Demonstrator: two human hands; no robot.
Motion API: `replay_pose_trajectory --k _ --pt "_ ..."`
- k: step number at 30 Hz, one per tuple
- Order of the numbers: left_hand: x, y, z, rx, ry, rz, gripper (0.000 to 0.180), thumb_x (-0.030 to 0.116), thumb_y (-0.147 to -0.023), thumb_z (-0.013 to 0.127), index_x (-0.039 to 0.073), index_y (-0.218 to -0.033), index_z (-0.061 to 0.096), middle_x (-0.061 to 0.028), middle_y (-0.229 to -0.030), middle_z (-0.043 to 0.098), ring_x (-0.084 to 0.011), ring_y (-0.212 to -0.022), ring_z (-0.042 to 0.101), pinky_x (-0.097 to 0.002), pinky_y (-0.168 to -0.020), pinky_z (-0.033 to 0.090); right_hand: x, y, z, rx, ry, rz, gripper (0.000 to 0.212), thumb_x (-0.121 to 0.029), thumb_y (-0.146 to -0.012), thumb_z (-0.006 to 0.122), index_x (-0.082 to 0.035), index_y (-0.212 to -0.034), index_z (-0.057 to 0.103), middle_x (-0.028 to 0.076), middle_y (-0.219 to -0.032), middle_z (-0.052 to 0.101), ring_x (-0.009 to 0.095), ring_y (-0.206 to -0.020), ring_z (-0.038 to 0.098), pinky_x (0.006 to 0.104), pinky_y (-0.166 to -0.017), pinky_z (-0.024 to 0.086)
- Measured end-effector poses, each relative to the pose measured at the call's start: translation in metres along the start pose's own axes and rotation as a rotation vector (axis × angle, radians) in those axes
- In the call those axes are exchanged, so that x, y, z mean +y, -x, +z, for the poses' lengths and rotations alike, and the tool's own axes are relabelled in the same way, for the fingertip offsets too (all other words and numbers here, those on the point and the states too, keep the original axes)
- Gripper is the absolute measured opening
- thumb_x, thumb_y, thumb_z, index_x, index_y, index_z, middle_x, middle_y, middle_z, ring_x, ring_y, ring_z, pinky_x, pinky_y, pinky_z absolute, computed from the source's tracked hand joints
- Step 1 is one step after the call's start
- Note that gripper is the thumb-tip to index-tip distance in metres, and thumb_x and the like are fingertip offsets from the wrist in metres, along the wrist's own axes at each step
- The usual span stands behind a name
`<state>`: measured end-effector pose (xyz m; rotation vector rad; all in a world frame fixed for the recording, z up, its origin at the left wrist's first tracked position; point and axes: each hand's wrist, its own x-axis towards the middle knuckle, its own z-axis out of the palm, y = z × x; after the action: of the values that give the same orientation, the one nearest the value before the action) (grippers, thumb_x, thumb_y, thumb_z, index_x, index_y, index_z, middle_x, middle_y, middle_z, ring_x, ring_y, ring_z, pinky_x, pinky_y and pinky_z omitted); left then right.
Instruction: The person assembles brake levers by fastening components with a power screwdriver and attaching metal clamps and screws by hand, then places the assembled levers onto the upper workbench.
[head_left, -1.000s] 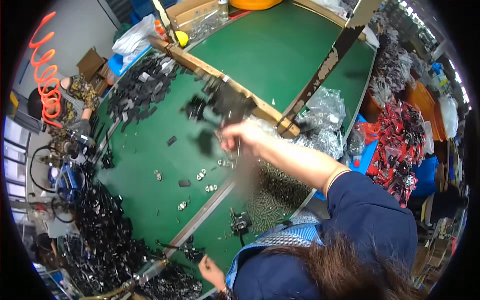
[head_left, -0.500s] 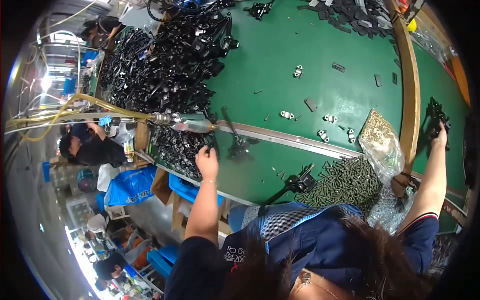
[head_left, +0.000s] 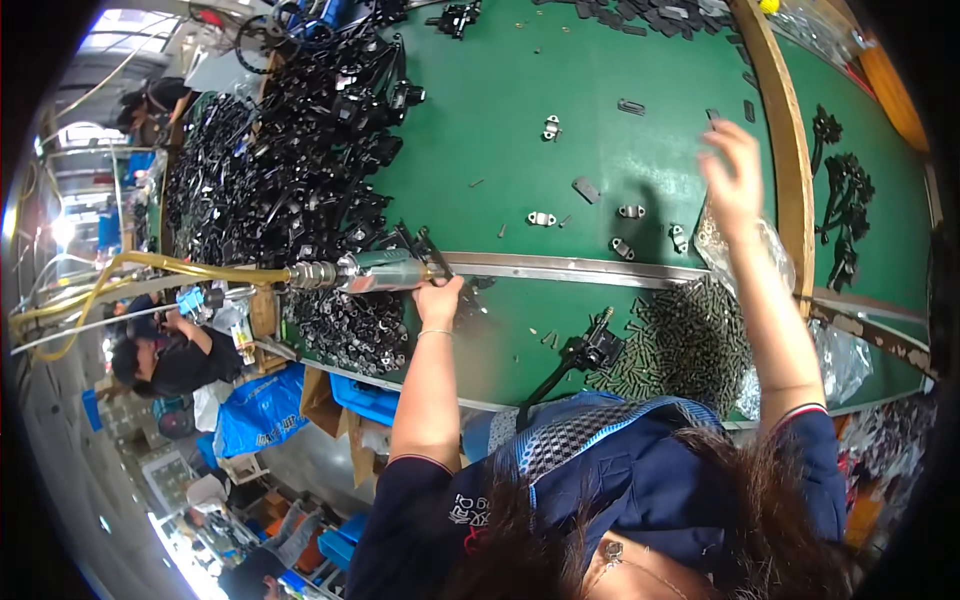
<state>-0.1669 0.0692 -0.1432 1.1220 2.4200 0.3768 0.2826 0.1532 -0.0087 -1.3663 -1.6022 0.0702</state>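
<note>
My left hand [head_left: 438, 303] is closed around a black brake lever [head_left: 430, 250] just by the tip of a hanging air screwdriver [head_left: 385, 272]; much of the part is hidden behind the hand and tool. My right hand [head_left: 735, 185] is raised over the green table with its fingers apart and nothing in them. Below it lie a plastic bag of small brass-coloured parts [head_left: 712, 243] and a heap of dark screws [head_left: 690, 340]. Another black lever assembly [head_left: 597, 348] rests left of the screws, close to my body. Several silver clamps [head_left: 541, 219] are scattered mid-table.
A large pile of black lever parts [head_left: 300, 160] covers the left of the table. A metal rail [head_left: 580, 271] crosses the tabletop. Past a wooden strip [head_left: 783, 130] on the right lie more black assemblies [head_left: 848, 200]. Flat black pads [head_left: 650, 15] are heaped at the far edge. Co-workers sit at left.
My right hand has come back from the black assemblies beyond the wooden strip to above the table, empty. My left hand has moved right, under the screwdriver tip, and taken hold of a brake lever.
</note>
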Motion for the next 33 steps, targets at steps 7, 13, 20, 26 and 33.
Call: replay_pose_trajectory --k 7,13,20,26,33 --pt "0.012 0.031 -0.011 -0.634 0.709 -0.220 0.012 0.011 -0.080 0.065 0.005 -0.089 0.059 0.0026 -0.072 0.053 -0.0052 -0.055 0.046 -0.0217 -0.047 0.039 -0.121 0.090 0.102 -0.769 -0.460 0.782 0.026 -0.019 -0.077 0.056 -0.005 -0.098 0.064 0.014 -0.098 0.064 0.027 -0.095 0.060 0.0334 -0.085 0.046" --pt "0.028 0.061 -0.006 -0.617 0.772 -0.049 0.021 0.018 -0.088 0.057 0.009 -0.107 0.058 0.0048 -0.071 0.047 -0.0030 -0.050 0.038 -0.0194 -0.044 0.032 -0.157 0.145 0.175 -1.010 -0.133 0.655 0.033 -0.022 -0.074 0.059 -0.002 -0.100 0.059 0.019 -0.092 0.064 0.034 -0.089 0.061 0.0424 -0.080 0.048" --pt "0.009 0.072 0.005 -0.493 0.745 0.009 0.024 0.020 -0.090 0.055 0.008 -0.110 0.057 0.0080 -0.062 0.040 -0.0009 -0.044 0.031 -0.0173 -0.038 0.024 -0.156 0.154 0.194 -0.989 -0.016 0.833 0.026 -0.019 -0.072 0.059 -0.003 -0.093 0.057 0.019 -0.091 0.063 0.034 -0.090 0.061 0.0426 -0.079 0.048" --pt "0.014 0.078 -0.008 -0.453 0.735 0.012 0.027 0.025 -0.088 0.059 0.007 -0.109 0.058 0.0070 -0.063 0.041 -0.0010 -0.045 0.034 -0.0167 -0.038 0.027 -0.137 0.145 0.175 -0.912 -0.062 0.889 0.034 -0.031 -0.081 0.054 0.002 -0.084 0.063 0.021 -0.090 0.064 0.035 -0.090 0.061 0.0417 -0.082 0.048" --pt "0.010 0.072 -0.001 -0.423 0.714 0.002 0.019 0.022 -0.088 0.058 0.011 -0.103 0.058 0.0099 -0.060 0.038 0.0006 -0.043 0.029 -0.0164 -0.037 0.019 -0.074 0.102 0.077 -0.389 -0.800 1.449 0.034 -0.034 -0.091 0.047 -0.004 -0.077 0.052 0.006 -0.058 0.056 0.013 -0.040 0.047 0.0263 -0.038 0.042"
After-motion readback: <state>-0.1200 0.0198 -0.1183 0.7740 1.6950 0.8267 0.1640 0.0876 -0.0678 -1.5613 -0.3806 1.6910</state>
